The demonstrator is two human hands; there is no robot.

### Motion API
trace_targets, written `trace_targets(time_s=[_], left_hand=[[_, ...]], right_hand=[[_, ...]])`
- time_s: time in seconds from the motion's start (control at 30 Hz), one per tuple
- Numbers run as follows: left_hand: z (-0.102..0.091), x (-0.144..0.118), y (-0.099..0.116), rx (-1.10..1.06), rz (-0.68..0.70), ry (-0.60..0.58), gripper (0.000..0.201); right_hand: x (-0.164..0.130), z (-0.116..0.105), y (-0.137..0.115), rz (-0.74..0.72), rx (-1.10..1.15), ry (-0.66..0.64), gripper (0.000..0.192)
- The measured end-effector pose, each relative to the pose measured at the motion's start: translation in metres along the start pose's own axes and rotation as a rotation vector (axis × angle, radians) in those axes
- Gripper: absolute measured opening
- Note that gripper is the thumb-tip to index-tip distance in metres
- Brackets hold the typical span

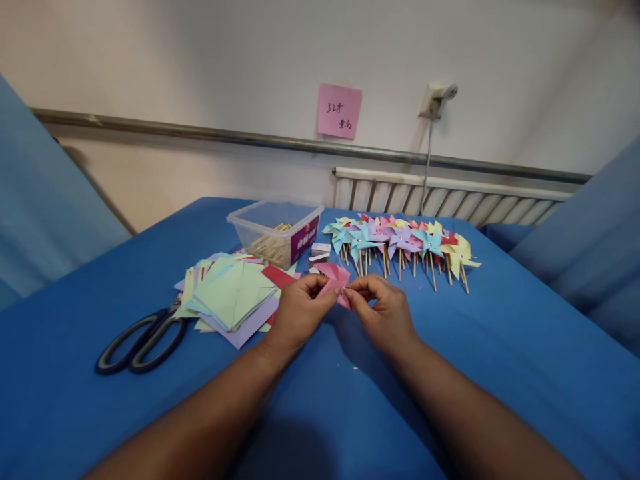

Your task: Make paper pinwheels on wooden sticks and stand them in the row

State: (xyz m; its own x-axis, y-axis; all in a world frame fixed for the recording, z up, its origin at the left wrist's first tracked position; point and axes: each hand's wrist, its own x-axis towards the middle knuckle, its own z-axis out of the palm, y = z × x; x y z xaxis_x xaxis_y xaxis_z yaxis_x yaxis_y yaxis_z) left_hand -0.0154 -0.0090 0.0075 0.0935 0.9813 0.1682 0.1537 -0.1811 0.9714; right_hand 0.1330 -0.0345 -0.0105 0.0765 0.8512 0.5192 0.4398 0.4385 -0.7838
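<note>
Forearms (215, 407) foremost — left hand (303, 307) and right hand (386, 312) pinch curled, pointed pink paper (336, 273).

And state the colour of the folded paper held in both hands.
The folded paper is pink; the head view shows it best.

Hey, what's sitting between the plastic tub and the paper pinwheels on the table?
In the head view, a small box sits between the tub and pinwheels.
</note>
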Motion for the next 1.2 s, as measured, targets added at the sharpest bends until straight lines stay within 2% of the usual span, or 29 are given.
trace_targets(time_s=[0.43, 0.6, 0.73, 0.9, 1.1, 1.2], left_hand=[[0.000, -0.004, 0.001, 0.143, 0.123, 0.022, 0.015], [0.000, -0.007, 0.000, 0.195, 0.192, 0.022, 0.010], [0.001, -0.009, 0.001, 0.227, 0.221, 0.038, 0.007], [0.002, -0.010, 0.002, 0.221, 0.203, 0.050, 0.007], [0.001, -0.010, 0.003, 0.213, 0.196, 0.043, 0.008], [0.001, -0.010, 0.004, 0.181, 0.174, 0.013, 0.011]], right_hand=[[-0.001, 0.000, -0.004, -0.028, 0.010, 0.020, 0.008], [-0.001, 0.001, -0.006, -0.044, 0.037, 0.076, 0.005], [-0.002, 0.006, -0.005, 0.081, 0.217, 0.059, 0.005], [-0.002, 0.012, -0.007, 0.275, 0.528, 0.002, 0.014], [-0.001, 0.013, -0.013, 0.303, 0.615, 0.062, 0.019], [0.000, 0.015, -0.014, 0.303, 0.692, 0.082, 0.043]])
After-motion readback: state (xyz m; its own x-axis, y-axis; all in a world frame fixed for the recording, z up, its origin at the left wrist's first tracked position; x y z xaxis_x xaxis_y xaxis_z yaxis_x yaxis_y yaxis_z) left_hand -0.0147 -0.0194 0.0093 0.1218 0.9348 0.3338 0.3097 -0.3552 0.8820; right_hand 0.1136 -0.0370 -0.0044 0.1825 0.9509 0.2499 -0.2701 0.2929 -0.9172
